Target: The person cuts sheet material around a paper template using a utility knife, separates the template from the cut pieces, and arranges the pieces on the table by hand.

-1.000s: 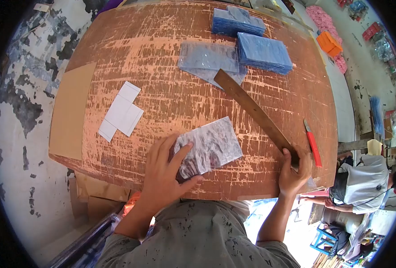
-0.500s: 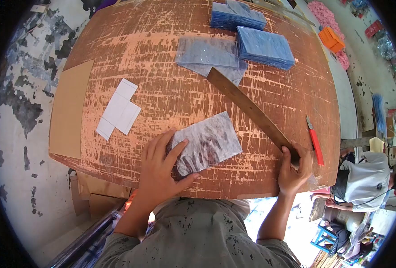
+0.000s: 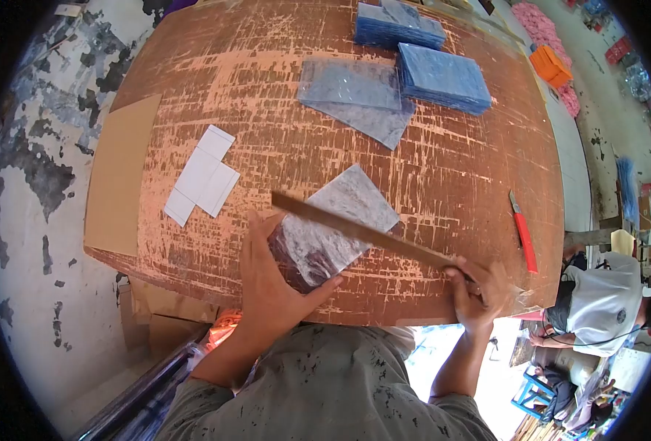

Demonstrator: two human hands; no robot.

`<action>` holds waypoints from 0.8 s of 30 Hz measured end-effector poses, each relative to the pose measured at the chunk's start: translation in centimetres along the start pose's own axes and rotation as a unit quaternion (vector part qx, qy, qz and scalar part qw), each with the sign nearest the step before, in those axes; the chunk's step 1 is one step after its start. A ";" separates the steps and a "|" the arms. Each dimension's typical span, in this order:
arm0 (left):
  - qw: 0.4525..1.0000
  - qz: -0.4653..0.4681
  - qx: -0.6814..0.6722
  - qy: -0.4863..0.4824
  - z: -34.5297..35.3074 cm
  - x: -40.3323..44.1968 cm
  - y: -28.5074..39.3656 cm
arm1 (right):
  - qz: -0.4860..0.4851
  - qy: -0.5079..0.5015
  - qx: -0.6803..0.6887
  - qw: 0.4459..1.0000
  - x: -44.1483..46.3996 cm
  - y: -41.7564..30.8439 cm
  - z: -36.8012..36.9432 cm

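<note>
A small pile of clear plastic sheets (image 3: 351,202) lies tilted on the worn brown table in front of me. My left hand (image 3: 274,268) cups its near left corner, with the thumb along the lower edge and the fingers at the left side. In my right hand (image 3: 480,290), closed round one end, is a long flat brown strip (image 3: 362,231) that looks like a ruler. It reaches left across the sheets, and its far end is near my left fingers. Whether it touches the sheets I cannot tell.
Two blue-tinted stacks of plastic sheets (image 3: 443,79) stand at the far side, beside loose clear sheets (image 3: 355,95). A red-handled cutter knife (image 3: 522,234) lies at the right. White cut-out card (image 3: 202,176) and brown cardboard (image 3: 123,176) lie left. Another person (image 3: 605,305) sits at lower right.
The brown strip has swung left and now crosses over the sheets. The sheets have turned a little, and my left fingers have shifted from their top to the left edge.
</note>
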State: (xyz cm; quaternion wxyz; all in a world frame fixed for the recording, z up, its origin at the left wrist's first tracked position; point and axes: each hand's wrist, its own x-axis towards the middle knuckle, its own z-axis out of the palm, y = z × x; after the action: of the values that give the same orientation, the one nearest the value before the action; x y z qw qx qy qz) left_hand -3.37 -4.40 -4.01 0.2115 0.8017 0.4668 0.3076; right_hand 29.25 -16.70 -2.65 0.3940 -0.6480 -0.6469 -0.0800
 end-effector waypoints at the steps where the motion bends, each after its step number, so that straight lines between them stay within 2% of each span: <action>1: 0.999 -0.010 -0.026 0.017 0.4 -0.4 -0.3 | -0.013 -0.041 0.023 0.999 -0.1 -0.1 -0.2; 3: 0.998 -0.021 -0.051 0.035 0.5 -0.6 -0.7 | 0.002 -0.029 -0.021 0.999 -0.5 0.1 -0.5; 5: 0.998 0.016 -0.037 0.051 0.4 -0.5 -1.0 | 0.018 -0.019 -0.064 0.998 -0.8 0.6 -1.0; 7: 1.000 0.006 0.011 0.020 -0.4 -0.4 -0.5 | 0.126 0.071 -0.118 0.982 -1.1 1.4 -1.4; 9: 0.998 -0.004 0.060 -0.010 -1.4 -0.1 0.1 | 0.127 0.080 -0.118 0.982 -1.5 1.7 -2.0; 11: 0.995 -0.079 -0.020 -0.065 -2.1 0.8 0.3 | 0.135 0.086 -0.077 0.984 -2.0 1.1 -2.5; 15: 0.994 -0.071 -0.085 -0.010 -3.1 2.2 -2.2 | 0.124 0.087 -0.021 0.988 -1.6 -0.7 -2.5; 16: 0.962 -0.162 -0.214 -0.054 -3.9 2.5 -2.8 | 0.132 0.079 -0.028 0.988 -1.9 -0.8 -2.5; 17: 0.903 -0.249 -0.338 -0.095 -4.5 2.9 -3.3 | 0.138 0.070 -0.034 0.987 -2.0 -0.9 -2.5; 18: 0.904 -0.248 -0.337 -0.090 -5.0 3.3 -3.7 | 0.134 0.072 -0.030 0.988 -1.9 -1.1 -2.3; 20: 0.892 -0.215 -0.336 -0.214 -6.0 3.7 -4.2 | 0.131 0.057 -0.032 0.989 -1.8 -1.5 -2.0; 24: 0.913 -0.181 -0.269 -0.247 -5.9 2.9 -4.6 | 0.183 0.060 0.012 0.981 -2.2 -2.3 -1.5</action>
State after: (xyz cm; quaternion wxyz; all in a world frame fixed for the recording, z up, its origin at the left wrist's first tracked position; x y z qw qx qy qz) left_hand -9.22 0.68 -1.73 0.5799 0.6663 0.4365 0.1708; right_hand 27.51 -19.65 -2.02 0.4482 -0.7447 -0.4932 -0.0373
